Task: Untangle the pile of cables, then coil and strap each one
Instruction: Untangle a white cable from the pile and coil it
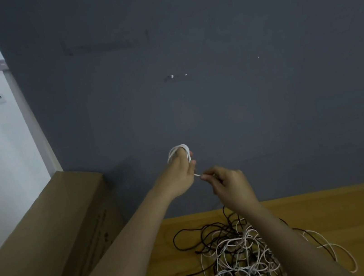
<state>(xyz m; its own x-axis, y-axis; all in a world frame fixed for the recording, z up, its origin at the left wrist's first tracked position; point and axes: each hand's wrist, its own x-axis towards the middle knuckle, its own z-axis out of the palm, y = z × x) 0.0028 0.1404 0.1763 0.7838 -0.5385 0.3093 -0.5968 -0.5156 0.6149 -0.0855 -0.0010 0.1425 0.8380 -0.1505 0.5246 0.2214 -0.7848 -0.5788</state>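
My left hand (179, 172) is raised in front of the grey wall and grips a small coil of white cable (181, 149) wound round its fingers. My right hand (227, 182) pinches the free end of that white cable (197, 175) just beside the left hand. Below, on the wooden table (330, 209), lies a tangled pile of black and white cables (238, 257), partly hidden behind my right forearm.
A long cardboard box (49, 242) leans at the left, next to the table. The dark grey wall (215, 84) stands right behind the table. A white wall with a socket (0, 98) is at far left.
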